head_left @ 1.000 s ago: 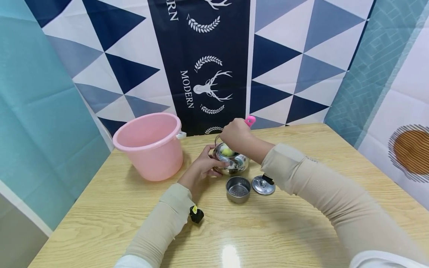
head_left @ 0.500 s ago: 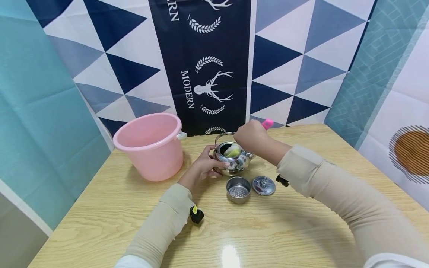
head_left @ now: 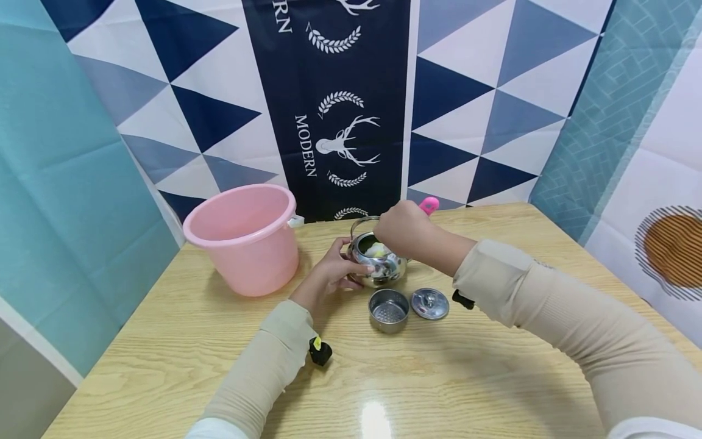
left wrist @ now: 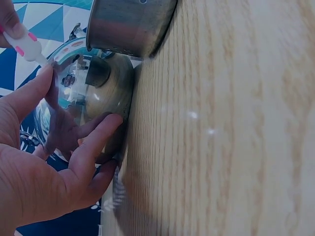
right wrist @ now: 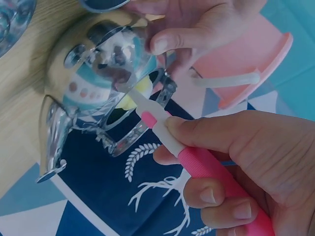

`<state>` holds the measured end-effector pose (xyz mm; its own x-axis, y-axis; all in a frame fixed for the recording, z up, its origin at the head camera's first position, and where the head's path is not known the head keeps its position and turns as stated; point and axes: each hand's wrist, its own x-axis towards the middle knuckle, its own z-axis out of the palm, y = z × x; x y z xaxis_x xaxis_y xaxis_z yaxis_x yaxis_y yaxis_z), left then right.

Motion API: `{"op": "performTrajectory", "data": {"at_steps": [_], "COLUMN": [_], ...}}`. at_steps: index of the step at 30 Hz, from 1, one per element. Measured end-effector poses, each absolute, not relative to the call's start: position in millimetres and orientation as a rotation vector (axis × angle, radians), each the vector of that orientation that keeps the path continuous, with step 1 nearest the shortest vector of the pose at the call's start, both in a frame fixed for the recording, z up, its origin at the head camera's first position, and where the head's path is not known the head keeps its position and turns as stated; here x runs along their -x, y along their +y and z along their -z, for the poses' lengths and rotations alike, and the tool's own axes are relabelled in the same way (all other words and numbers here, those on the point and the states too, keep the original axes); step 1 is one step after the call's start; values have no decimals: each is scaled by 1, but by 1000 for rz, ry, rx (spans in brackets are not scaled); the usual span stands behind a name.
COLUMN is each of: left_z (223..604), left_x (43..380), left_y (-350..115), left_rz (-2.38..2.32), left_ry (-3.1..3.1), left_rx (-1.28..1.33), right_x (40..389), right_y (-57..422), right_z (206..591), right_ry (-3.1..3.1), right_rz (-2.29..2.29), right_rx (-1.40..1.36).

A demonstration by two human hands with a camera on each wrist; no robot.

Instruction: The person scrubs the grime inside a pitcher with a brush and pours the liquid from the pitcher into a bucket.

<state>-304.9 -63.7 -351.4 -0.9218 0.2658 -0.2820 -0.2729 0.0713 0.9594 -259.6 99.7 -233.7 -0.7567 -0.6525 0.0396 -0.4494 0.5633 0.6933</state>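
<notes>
Tabletop (head_left: 471, 378): carries everything; by the look of it the scrubbing is partway along. Opening up the teapot is done, with its parts laid aside; the scrubbing seems unfinished, since the brush is inside, and refitting the parts is not yet done. How clean the inside is cannot be told.
Pink bucket (head_left: 258, 262): near the far left corner, just beside the left edge and apart from both hands.
Teapot (head_left: 386, 271): toward the middle of the far edge, roughly upright, mouth uncovered, arched handle (head_left: 361, 222) raised; its body lies within the left fingers, its mouth just below the right ones.
Left hand (head_left: 336, 268): holds the teapot from the left-edge side, fingers (left wrist: 101, 135) spread wide and bent around the polished body.
Right hand (head_left: 403, 230): above the teapot's mouth, fingers curled narrowly around the brush, thumb along the white part of its grip.
Brush (right wrist: 202, 164): pink and white, slanting down into the mouth; its pale yellow and white head (head_left: 377, 250) is partly visible inside, ahead of the fingers.
Strainer (head_left: 389, 326): upright, just on the near-edge side of the teapot, touched by neither hand.
Lid (head_left: 430, 303): flat beside the strainer, toward the right edge, knob up.
</notes>
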Motion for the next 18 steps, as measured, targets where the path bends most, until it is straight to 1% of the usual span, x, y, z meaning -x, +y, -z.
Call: {"op": "performTrajectory", "data": {"at_steps": [9,18], "left_z": [349,348], "left_x": [303,303], "left_y": [-64,-63], "left_rz": [-1896,-1903], "left_ry": [1970,1961], "left_rx": [8,3], "right_x": [258,272], "right_y": [81,71], "right_z": [232,230], "right_ry": [-2516,-2559], "right_rz": [1043,1026], "right_rx": [-905,-851]}}
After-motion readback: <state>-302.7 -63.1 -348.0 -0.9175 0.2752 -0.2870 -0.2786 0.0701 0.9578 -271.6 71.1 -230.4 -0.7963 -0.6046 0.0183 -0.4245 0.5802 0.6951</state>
